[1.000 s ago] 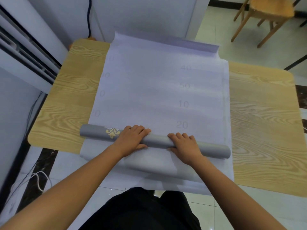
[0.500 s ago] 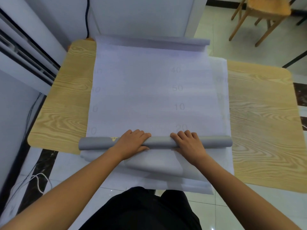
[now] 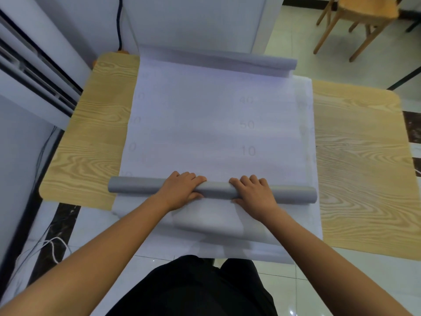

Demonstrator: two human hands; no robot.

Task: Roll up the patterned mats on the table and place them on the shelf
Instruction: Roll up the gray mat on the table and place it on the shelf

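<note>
Curling over the rolled mat (image 3: pixel 215 189), left hand (image 3: pixel 180 190) and right hand (image 3: pixel 254 194) grip its middle.

- Single head-worn view, looking forward and steeply down from the near edge of the table (image 3: pixel 360 179) onto the mat (image 3: pixel 216 124).
- Close range; floor (image 3: pixel 296 30) and chair (image 3: pixel 364 10) show at the far right.

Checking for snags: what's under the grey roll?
The mat's unrolled white sheet, on the wooden table. Left hand and right hand grip the roll; directly beneath it is hidden.
</note>
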